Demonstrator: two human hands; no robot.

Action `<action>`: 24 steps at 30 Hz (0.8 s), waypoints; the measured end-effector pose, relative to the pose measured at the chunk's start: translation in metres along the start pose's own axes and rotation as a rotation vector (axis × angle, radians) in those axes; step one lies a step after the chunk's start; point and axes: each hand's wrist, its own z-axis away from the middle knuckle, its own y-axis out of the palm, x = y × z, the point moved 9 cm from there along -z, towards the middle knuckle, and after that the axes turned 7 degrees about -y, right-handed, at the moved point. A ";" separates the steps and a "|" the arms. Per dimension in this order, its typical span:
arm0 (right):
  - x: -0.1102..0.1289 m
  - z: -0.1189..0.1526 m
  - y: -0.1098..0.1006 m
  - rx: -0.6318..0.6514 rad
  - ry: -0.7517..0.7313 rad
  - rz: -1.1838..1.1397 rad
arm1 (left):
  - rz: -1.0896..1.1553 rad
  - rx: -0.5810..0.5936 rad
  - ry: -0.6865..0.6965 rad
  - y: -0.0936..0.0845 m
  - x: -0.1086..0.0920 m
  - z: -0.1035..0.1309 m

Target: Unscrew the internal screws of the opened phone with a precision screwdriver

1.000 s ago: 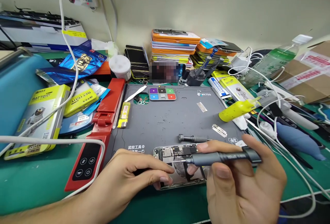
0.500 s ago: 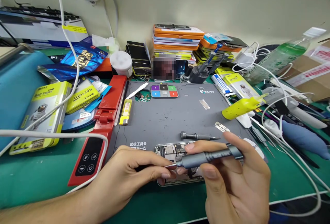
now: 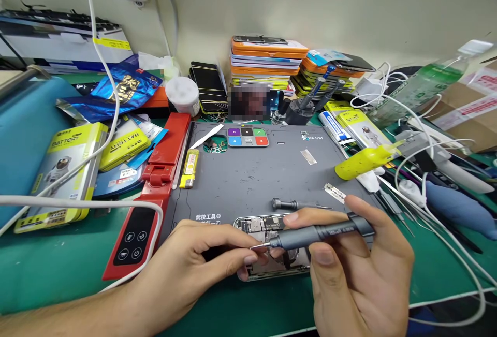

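A grey precision screwdriver lies across the fingers of my right hand, its cap against the forefinger and its shaft pointing left. The thin tip reaches the fingertips of my left hand, whose thumb and forefinger are pinched together. Whatever is between those fingertips is too small or hidden to make out. Below the screwdriver lies an opened phone with its inner boards showing, partly covered by both hands. Just beyond it, a second grey screwdriver rests on the grey work mat.
A razor blade and a yellow bottle are to the right. Left of the mat stands a red folding device, with a white cable crossing it. Stacked boxes and a tool holder line the back.
My right hand and the screwdriver have shifted slightly to the right, and more of the thin shaft shows near my left fingertips. My left hand has hardly moved.
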 end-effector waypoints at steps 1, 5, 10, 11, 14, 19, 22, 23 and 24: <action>-0.001 0.000 0.000 -0.002 0.010 -0.002 | -0.007 -0.001 -0.004 0.000 0.000 0.000; -0.003 0.001 -0.001 -0.022 0.056 -0.022 | -0.029 0.018 0.021 0.000 -0.004 0.001; -0.006 -0.002 0.000 -0.012 0.123 -0.092 | -0.025 0.065 0.096 0.001 -0.014 0.004; -0.006 -0.002 0.000 -0.010 0.134 -0.117 | -0.018 0.072 0.101 0.001 -0.015 0.005; -0.010 -0.005 0.000 -0.029 0.176 -0.165 | 0.011 0.088 0.115 0.002 -0.016 0.005; -0.014 -0.005 0.000 -0.028 0.220 -0.188 | 0.006 0.097 0.124 0.003 -0.017 0.006; -0.013 -0.005 -0.002 -0.044 0.201 -0.165 | -0.025 0.085 0.103 0.003 -0.016 0.006; -0.013 -0.004 -0.003 -0.051 0.197 -0.157 | -0.037 0.082 0.097 0.003 -0.015 0.006; -0.013 -0.004 -0.003 -0.054 0.195 -0.151 | -0.049 0.081 0.094 0.003 -0.015 0.007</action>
